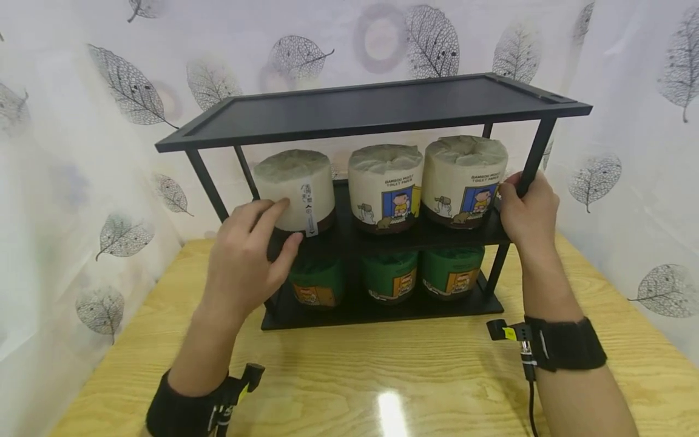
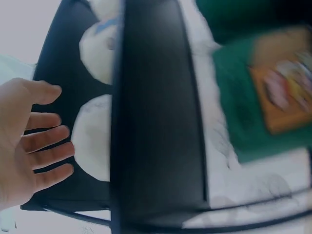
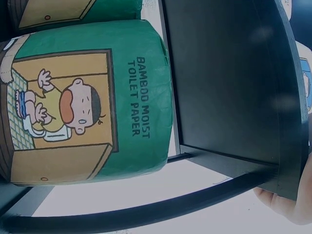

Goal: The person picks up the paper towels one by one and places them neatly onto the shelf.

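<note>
A black two-tier shelf (image 1: 377,112) stands on the table, with three cream-wrapped toilet paper rolls on its upper tier. My left hand (image 1: 246,255) is at the left roll (image 1: 322,197); its fingers lie along the wrapper's front and left side. In the left wrist view, the left hand's (image 2: 34,141) fingers are spread and nearly straight beside the pale roll (image 2: 92,139). At the other end, my right hand (image 1: 530,209) grips the shelf's front right post, thumb inside it, beside the right roll (image 1: 464,182). Fingertips (image 3: 280,202) show past the tier's corner in the right wrist view.
Three green toilet paper rolls, one at the right (image 1: 453,270), sit on the lower tier. The middle cream roll (image 1: 384,194) stands between the other two. A wooden table (image 1: 327,370) spreads in front, and a leaf-patterned curtain (image 1: 338,36) hangs behind and at both sides.
</note>
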Tool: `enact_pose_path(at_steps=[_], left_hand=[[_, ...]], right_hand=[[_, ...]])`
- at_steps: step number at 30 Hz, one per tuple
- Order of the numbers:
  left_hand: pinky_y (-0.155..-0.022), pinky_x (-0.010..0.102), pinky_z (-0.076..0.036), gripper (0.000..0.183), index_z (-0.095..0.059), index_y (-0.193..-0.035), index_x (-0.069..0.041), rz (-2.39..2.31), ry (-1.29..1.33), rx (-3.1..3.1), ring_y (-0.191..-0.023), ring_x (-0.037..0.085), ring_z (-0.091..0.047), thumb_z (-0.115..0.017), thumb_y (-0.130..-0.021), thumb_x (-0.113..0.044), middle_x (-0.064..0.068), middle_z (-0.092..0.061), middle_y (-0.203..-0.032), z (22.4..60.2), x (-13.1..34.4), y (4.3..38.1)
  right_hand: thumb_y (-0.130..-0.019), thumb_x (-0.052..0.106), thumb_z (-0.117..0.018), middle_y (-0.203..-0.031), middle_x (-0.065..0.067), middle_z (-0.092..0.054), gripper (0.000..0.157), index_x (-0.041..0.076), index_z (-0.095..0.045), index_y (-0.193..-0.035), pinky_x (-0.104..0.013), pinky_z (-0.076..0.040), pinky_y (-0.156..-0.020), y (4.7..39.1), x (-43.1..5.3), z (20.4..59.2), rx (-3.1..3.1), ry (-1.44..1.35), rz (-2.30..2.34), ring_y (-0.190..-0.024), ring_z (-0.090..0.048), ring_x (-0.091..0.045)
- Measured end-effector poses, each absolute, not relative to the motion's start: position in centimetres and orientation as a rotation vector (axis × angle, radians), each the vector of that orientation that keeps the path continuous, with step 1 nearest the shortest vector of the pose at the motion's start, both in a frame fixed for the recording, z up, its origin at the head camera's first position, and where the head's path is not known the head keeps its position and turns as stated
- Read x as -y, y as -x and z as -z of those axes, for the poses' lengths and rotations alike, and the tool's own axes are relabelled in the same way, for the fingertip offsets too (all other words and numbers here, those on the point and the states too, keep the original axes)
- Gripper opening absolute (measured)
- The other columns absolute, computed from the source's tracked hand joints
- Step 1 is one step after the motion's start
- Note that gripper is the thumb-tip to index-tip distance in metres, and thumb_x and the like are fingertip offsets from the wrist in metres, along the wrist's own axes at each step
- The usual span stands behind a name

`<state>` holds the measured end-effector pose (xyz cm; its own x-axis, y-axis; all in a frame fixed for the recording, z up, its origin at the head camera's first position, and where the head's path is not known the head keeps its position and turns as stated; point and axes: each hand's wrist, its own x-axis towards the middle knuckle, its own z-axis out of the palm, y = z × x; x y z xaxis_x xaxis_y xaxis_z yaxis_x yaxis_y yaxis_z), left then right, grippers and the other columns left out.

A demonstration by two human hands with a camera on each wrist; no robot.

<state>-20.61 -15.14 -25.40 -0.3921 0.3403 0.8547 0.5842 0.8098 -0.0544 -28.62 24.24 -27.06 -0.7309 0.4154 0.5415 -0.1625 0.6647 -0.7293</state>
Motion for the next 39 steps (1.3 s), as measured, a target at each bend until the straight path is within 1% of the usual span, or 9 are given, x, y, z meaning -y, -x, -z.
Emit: enact_pose_path(at_steps=[7, 13, 16, 19, 23, 26, 33, 37, 39], left_hand=[[-0.090, 0.047, -0.042, 0.045, -0.057, -0.120, -0.004, 0.440, 0.560, 1.854, -0.107, 0.030, -0.048, -0.059, -0.083, -0.028, 0.018, -0.056, -0.114, 23.5, 12.6, 20.6], [-0.103, 0.046, -0.030, 0.051, -0.051, -0.123, -0.002, 0.404, 0.485, 1.806, -0.121, 0.031, -0.038, -0.060, -0.080, -0.026, 0.019, -0.048, -0.125, 23.9, 11.3, 22.5], [-0.106, 0.050, -0.027, 0.058, -0.047, -0.128, -0.002, 0.345, 0.496, 1.863, -0.129, 0.031, -0.032, -0.062, -0.079, -0.027, 0.017, -0.046, -0.132, 24.6, 11.3, 23.6], [-0.107, 0.056, -0.021, 0.070, -0.038, -0.138, -0.005, 0.260, 0.514, 1.972, -0.134, 0.028, -0.024, -0.064, -0.079, -0.031, 0.016, -0.041, -0.139, 25.4, 11.5, 24.5], [-0.107, 0.060, -0.016, 0.077, -0.030, -0.143, -0.007, 0.183, 0.525, 2.028, -0.134, 0.029, -0.024, -0.064, -0.080, -0.035, 0.015, -0.041, -0.139, 26.2, 11.5, 25.0], [-0.106, 0.061, -0.017, 0.077, -0.031, -0.143, -0.007, 0.163, 0.536, 2.013, -0.132, 0.031, -0.027, -0.065, -0.080, -0.035, 0.015, -0.042, -0.138, 26.3, 11.6, 25.1], [-0.107, 0.060, -0.017, 0.078, -0.030, -0.143, -0.008, 0.149, 0.543, 2.038, -0.133, 0.028, -0.025, -0.066, -0.079, -0.033, 0.013, -0.040, -0.139, 26.4, 12.0, 25.3], [-0.106, 0.062, -0.018, 0.070, -0.034, -0.141, -0.009, 0.181, 0.559, 2.022, -0.132, 0.028, -0.027, -0.063, -0.081, -0.027, 0.012, -0.042, -0.138, 26.5, 12.2, 25.3], [-0.105, 0.063, -0.019, 0.062, -0.037, -0.140, -0.008, 0.201, 0.571, 2.006, -0.131, 0.029, -0.029, -0.058, -0.084, -0.023, 0.013, -0.044, -0.136, 26.4, 12.4, 25.3]], right_hand=[[-0.088, 0.025, -0.041, -0.077, -0.010, -0.052, 0.023, 0.007, -0.055, -0.092, -0.037, -0.031, -0.060, 28.8, -24.4, 27.2, 2.172, 0.199, -1.048, -0.079, -0.047, -0.026], [-0.087, 0.025, -0.042, -0.079, -0.011, -0.054, 0.024, 0.007, -0.056, -0.091, -0.036, -0.032, -0.060, 28.7, -24.2, 27.4, 2.166, 0.184, -1.041, -0.080, -0.048, -0.027], [-0.087, 0.025, -0.042, -0.079, -0.011, -0.054, 0.023, 0.007, -0.056, -0.090, -0.036, -0.032, -0.061, 28.7, -24.2, 27.3, 2.155, 0.181, -1.036, -0.080, -0.048, -0.027], [-0.087, 0.025, -0.041, -0.078, -0.011, -0.053, 0.023, 0.007, -0.056, -0.089, -0.036, -0.031, -0.060, 28.7, -24.2, 27.1, 2.152, 0.181, -1.032, -0.079, -0.047, -0.026], [-0.087, 0.026, -0.041, -0.078, -0.012, -0.053, 0.024, 0.007, -0.055, -0.089, -0.036, -0.030, -0.058, 28.8, -24.3, 27.1, 2.162, 0.188, -1.031, -0.078, -0.047, -0.025], [-0.087, 0.026, -0.041, -0.078, -0.012, -0.053, 0.023, 0.007, -0.055, -0.089, -0.035, -0.031, -0.059, 28.8, -24.4, 27.0, 2.167, 0.198, -1.029, -0.078, -0.047, -0.025], [-0.088, 0.025, -0.041, -0.079, -0.012, -0.053, 0.024, 0.007, -0.055, -0.090, -0.036, -0.030, -0.059, 28.7, -24.4, 26.9, 2.172, 0.203, -1.029, -0.080, -0.048, -0.026], [-0.088, 0.026, -0.040, -0.079, -0.012, -0.054, 0.024, 0.007, -0.055, -0.090, -0.036, -0.030, -0.058, 28.8, -24.3, 27.0, 2.172, 0.198, -1.029, -0.080, -0.047, -0.025], [-0.088, 0.027, -0.040, -0.080, -0.012, -0.054, 0.024, 0.007, -0.055, -0.090, -0.036, -0.031, -0.059, 28.9, -24.3, 27.0, 2.175, 0.196, -1.035, -0.080, -0.048, -0.025]])
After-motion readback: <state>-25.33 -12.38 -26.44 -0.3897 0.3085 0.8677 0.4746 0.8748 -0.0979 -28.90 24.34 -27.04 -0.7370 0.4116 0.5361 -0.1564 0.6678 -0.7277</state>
